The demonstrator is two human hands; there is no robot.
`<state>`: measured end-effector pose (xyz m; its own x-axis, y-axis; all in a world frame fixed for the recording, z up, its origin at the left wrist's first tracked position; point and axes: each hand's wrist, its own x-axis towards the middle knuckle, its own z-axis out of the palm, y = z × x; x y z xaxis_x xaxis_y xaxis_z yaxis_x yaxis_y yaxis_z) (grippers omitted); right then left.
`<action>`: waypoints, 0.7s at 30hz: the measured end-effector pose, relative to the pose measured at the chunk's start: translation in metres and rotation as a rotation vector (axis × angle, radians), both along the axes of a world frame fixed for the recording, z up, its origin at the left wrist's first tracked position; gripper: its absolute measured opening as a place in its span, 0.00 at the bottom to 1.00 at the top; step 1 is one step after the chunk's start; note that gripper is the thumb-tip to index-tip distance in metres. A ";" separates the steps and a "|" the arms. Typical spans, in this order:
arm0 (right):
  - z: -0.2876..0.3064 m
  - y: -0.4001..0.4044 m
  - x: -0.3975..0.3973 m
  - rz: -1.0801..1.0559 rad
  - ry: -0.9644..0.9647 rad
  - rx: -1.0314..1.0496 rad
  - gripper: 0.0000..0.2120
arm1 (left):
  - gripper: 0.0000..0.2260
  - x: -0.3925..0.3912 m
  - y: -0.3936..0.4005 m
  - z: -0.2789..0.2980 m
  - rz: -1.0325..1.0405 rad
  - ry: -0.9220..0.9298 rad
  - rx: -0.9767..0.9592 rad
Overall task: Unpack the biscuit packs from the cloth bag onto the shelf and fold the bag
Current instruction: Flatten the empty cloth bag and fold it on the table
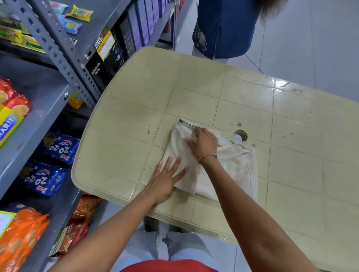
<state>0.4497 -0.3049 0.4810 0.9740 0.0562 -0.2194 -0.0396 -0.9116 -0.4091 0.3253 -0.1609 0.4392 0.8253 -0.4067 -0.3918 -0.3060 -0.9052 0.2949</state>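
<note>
The cream cloth bag [237, 167] lies partly folded on the beige plastic table [291, 126], with a green printed edge showing at its far side. My left hand [167, 179] rests flat on the bag's near left corner, fingers spread. My right hand [203, 143] presses down on a folded flap at the bag's far left; its fingers curl onto the cloth. Yellow and red Marie biscuit packs [1, 115] lie on the grey shelf [42, 109] at the left.
Blue 20-20 biscuit packs [61, 146] and orange packs [14, 239] fill the lower shelves. Dark boxes [126, 34] line the shelf further back. A person in a blue top [224, 22] stands beyond the table's far edge. A round hole [240, 135] sits mid-table.
</note>
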 end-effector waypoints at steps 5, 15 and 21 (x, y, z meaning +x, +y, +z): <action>0.001 -0.022 0.005 -0.289 -0.050 0.193 0.15 | 0.33 -0.001 -0.002 -0.005 0.001 0.049 -0.010; 0.018 0.053 -0.024 -0.180 -0.051 0.109 0.19 | 0.28 0.006 -0.006 0.012 0.779 -0.073 -0.272; 0.005 0.048 -0.022 -0.252 0.276 0.060 0.30 | 0.13 0.016 -0.017 0.041 0.921 0.210 -0.611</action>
<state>0.4277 -0.2569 0.4856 0.8636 -0.1568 -0.4792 -0.3758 -0.8338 -0.4044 0.3412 -0.1781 0.4797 0.8514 0.1527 -0.5018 0.5124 -0.4464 0.7336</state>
